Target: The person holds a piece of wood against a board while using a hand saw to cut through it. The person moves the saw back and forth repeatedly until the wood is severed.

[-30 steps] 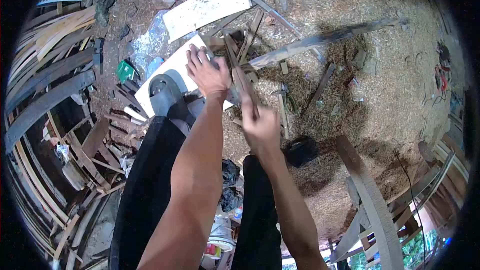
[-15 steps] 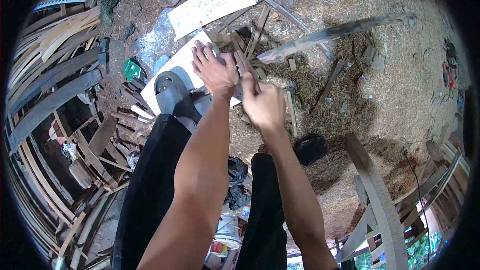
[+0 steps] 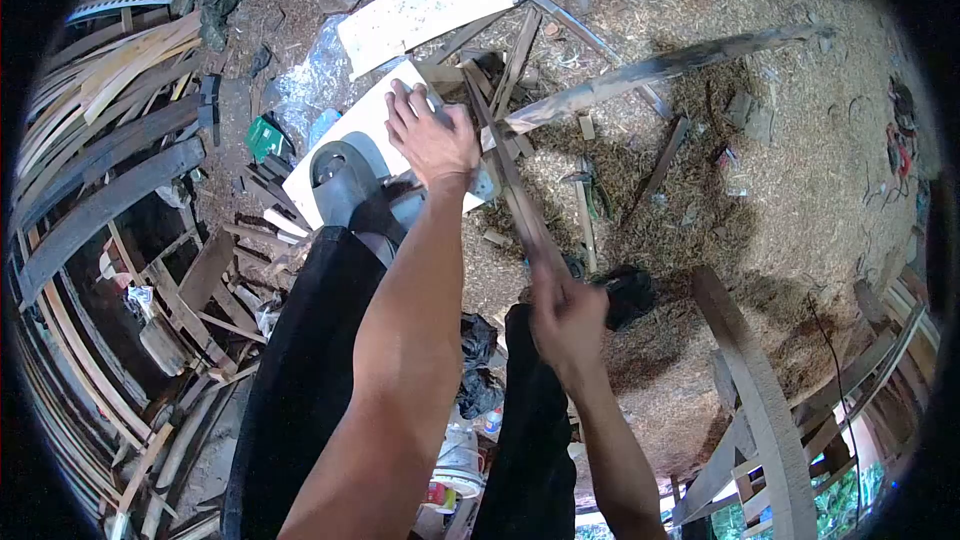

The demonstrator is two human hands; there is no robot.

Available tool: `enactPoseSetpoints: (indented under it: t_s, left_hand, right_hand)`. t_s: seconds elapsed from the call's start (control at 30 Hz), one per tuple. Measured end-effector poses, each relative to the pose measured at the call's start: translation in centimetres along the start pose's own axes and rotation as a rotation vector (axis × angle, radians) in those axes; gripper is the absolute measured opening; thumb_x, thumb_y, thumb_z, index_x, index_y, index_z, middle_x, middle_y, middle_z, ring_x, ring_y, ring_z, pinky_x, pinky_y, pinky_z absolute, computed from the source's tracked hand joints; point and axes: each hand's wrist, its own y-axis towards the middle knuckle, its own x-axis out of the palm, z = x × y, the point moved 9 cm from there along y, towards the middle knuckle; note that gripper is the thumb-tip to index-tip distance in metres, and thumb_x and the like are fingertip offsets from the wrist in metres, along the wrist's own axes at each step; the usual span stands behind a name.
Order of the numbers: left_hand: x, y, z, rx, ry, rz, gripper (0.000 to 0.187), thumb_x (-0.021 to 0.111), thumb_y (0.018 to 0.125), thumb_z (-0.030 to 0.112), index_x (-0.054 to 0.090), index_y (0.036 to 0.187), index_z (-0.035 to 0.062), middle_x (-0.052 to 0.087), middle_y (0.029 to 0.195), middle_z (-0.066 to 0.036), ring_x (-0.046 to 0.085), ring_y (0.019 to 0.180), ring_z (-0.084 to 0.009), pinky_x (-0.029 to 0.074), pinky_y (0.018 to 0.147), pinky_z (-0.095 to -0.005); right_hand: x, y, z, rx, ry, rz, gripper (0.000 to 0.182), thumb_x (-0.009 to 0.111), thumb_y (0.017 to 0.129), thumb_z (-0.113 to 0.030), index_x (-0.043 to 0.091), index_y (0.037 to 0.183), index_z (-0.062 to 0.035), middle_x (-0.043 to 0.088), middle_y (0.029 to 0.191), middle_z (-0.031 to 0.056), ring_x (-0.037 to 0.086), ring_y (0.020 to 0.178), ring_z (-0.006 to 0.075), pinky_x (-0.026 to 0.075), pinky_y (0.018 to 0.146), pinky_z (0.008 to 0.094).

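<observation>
My left hand (image 3: 430,140) lies with its fingers spread on a white board (image 3: 365,125), pressing on it near its right end. A foot in a dark grey sandal (image 3: 345,185) rests on the same board, left of the hand. My right hand (image 3: 570,325) is closed round the near end of a handsaw (image 3: 512,175), its handle hidden by the fingers and smeared by motion. The long dark blade runs away from me, passing just right of the board's end and my left hand.
A long weathered plank (image 3: 670,65) slants to the right over sawdust. A hammer (image 3: 585,210) lies right of the saw. Another white board (image 3: 425,15) lies at the far side. Stacked timber strips (image 3: 110,155) fill the left, and a curved beam (image 3: 755,390) rises at right.
My right hand has drawn back towards me and slightly right with the handsaw, so more of the blade shows. My left hand and the white board have stayed nearly in place.
</observation>
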Motion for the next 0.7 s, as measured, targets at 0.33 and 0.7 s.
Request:
enactPoseSetpoints:
  t_s: [0.33,0.7]
  left_hand:
    - [0.0,-0.1,0.3,0.006,-0.050,0.002,0.048,0.051,0.081,0.024,0.053,0.122,0.0006,0.041,0.145,-0.021,0.031,0.139,-0.0377,0.023,0.112,-0.0541]
    - [0.4,0.1,-0.1,-0.003,-0.034,-0.026,0.052,0.051,0.081,0.028,0.051,0.125,0.0007,0.038,0.147,-0.021,0.028,0.141,-0.0373,0.021,0.114,-0.0534]
  right_hand:
    - [1.8,3.1,-1.2,0.030,-0.005,-0.056,0.039,0.060,0.091,-0.035,0.069,0.082,0.0022,0.063,0.070,0.0266,0.065,0.066,0.0433,0.052,0.061,0.0471]
    - [2.2,3.9,-1.0,-0.035,-0.112,-0.061,0.034,0.058,0.093,-0.034,0.072,0.092,-0.0033,0.067,0.076,0.0228,0.067,0.068,0.0411,0.054,0.062,0.0451]
